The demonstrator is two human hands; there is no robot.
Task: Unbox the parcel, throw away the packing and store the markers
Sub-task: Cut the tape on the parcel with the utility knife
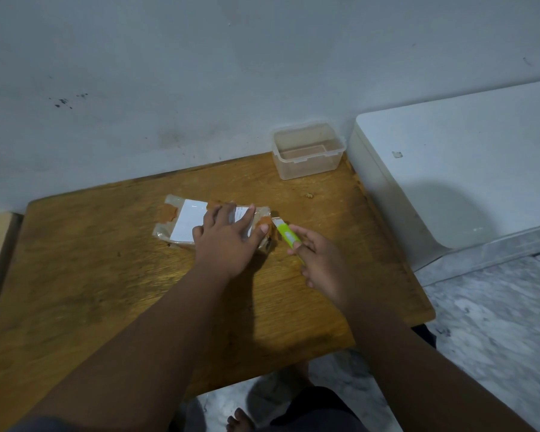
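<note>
A flat brown parcel (pixel 181 221) with a white label and clear tape lies on the wooden table (pixel 106 275). My left hand (pixel 228 241) presses flat on the parcel's right half, fingers spread. My right hand (pixel 318 263) grips a green utility knife (pixel 286 234). Its blade tip touches the parcel's right end. No markers are visible; the parcel is closed.
An empty clear plastic container (pixel 307 149) stands at the table's far right corner, against the grey wall. A white box-like unit (pixel 449 176) lies right of the table. A marble floor (pixel 496 322) shows on the right, with my feet under the table's front edge.
</note>
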